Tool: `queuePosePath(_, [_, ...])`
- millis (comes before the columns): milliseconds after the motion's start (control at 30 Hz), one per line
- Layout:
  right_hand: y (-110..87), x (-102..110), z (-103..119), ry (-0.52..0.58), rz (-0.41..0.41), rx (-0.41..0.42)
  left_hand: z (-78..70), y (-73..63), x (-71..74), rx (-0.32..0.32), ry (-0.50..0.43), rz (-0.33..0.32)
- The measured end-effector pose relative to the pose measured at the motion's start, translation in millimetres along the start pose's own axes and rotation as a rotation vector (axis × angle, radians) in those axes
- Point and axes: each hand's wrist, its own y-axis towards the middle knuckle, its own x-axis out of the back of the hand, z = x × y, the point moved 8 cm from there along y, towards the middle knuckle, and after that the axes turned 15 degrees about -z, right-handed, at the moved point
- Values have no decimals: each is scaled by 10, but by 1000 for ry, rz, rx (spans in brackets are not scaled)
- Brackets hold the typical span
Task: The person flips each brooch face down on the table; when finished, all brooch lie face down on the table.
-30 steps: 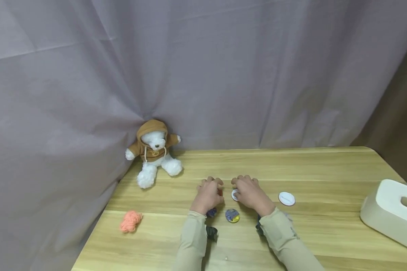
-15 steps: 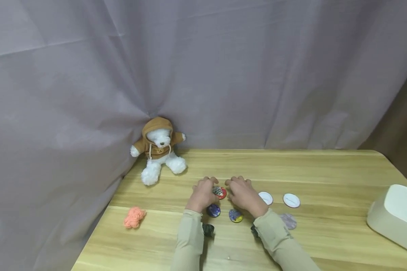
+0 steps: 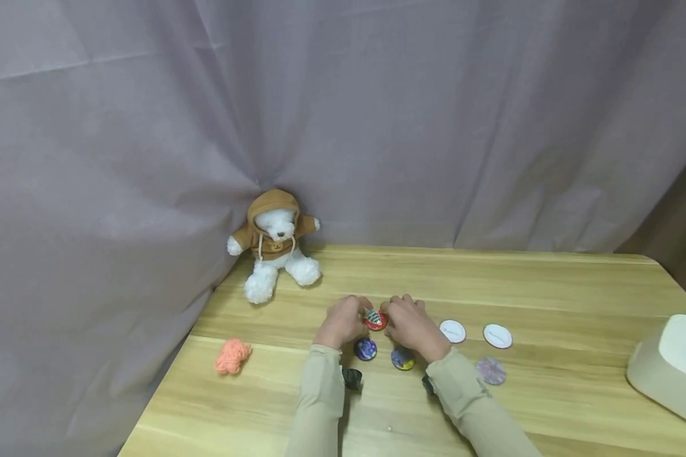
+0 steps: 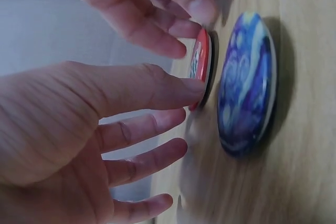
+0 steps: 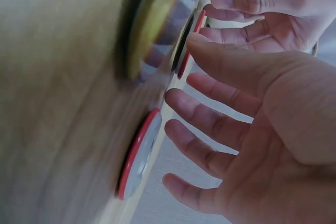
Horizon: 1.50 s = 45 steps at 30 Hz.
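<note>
A round red pin badge point(image 3: 375, 320) with a tree picture lies between both hands. My left hand point(image 3: 341, 320) pinches its left side with thumb and fingertips; my right hand point(image 3: 413, 324) does the same at the right side. In the left wrist view, the left thumb overlaps the red badge's edge point(image 4: 201, 61). A swirly blue badge point(image 3: 366, 349) lies nearer me, face up. Beside it is a blue and yellow badge point(image 3: 403, 359), partly under the right hand. Right of that hand lies a white badge back point(image 3: 453, 331) with a red rim.
Further right are a second white badge back point(image 3: 498, 336) and a pale purple disc point(image 3: 491, 370). A white teddy bear in a brown hoodie point(image 3: 274, 247) sits at the back left. Coral yarn point(image 3: 232, 356) lies front left. A white box with a slot point(image 3: 671, 358) stands far right.
Both hands have closed in on the red badge, which was loose between them half a second ago. The right hand has shifted left, and a white badge back now shows fully beside it.
</note>
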Motion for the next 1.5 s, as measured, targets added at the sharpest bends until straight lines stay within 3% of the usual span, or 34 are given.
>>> queuePosePath(567, [58,-3,83,14,-40,66,-74,27,-52,-19,86,-11])
queuePosePath(667, [72,-7,67,25,-27,58,-64,20,-51,-15,79,-19])
queuePosePath(1033, [108,-15,-23,37,41,51,-60,-10,0,-88,57,-43])
queuePosePath(1233, [124,100,-54,95,12,53,-82,-7,-7,-148,-14,-34])
queuePosePath(1500, [175,130,16,161,-10,57,-4,-6,79,-153,-59,-80])
